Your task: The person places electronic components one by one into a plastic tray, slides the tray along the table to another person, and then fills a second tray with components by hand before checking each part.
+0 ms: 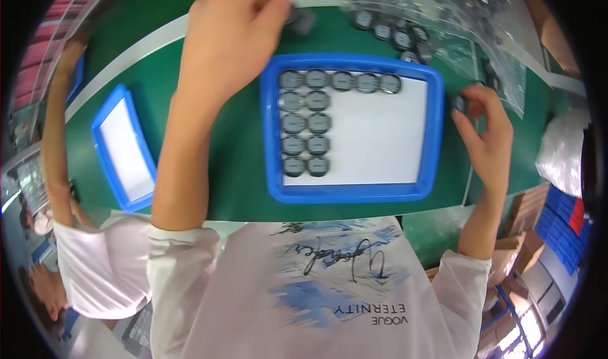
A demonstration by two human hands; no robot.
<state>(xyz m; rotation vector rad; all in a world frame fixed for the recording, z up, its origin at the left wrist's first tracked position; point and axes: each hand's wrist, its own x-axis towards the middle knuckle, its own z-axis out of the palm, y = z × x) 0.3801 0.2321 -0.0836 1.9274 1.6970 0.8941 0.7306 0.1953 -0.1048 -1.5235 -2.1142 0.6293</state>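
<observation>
A blue rectangular tray (354,194) with a white bottom lies before me. Small round dark-grey parts (318,123) fill two columns at its left, and a row runs along its far edge. My right hand (491,131), just beyond the tray's right side, is closed in a pinch on one small round dark part (460,104). My left hand (231,39) reaches past the tray's far left corner, and its fingertips run out at the top edge of the picture. Beside its thumb are blurred dark parts (304,22); whether the hand grips any cannot be told.
Several loose round parts (401,39) lie beyond the tray, next to a clear plastic bag (437,4) of more such parts. A second blue tray (130,204) stands at left on the green table (234,162). A co-worker (101,264) in white sits at far left.
</observation>
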